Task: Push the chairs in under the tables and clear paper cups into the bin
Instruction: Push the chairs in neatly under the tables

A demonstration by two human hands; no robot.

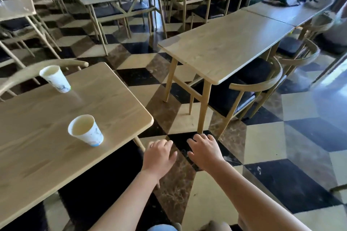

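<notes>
The near table [56, 137] fills the view from 7 to 10 o'clock, and a second table [221, 47] with a chair [251, 88] tucked beneath stands at 2 o'clock; open floor [262, 137] runs between them. Both arms reach forward, palms down, the left hand [159, 157] and right hand [204, 151] loosely spread and holding nothing, just off the near table's corner. Two paper cups, one near [86, 130] and one far [55, 78], stand upright on that table at 9 and 10 o'clock.

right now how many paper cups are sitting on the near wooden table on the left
2. One white paper cup with blue print stands near the table's front right area; another white paper cup stands farther back by the far edge. Neither hand touches them. The table's left part is out of view.
</notes>
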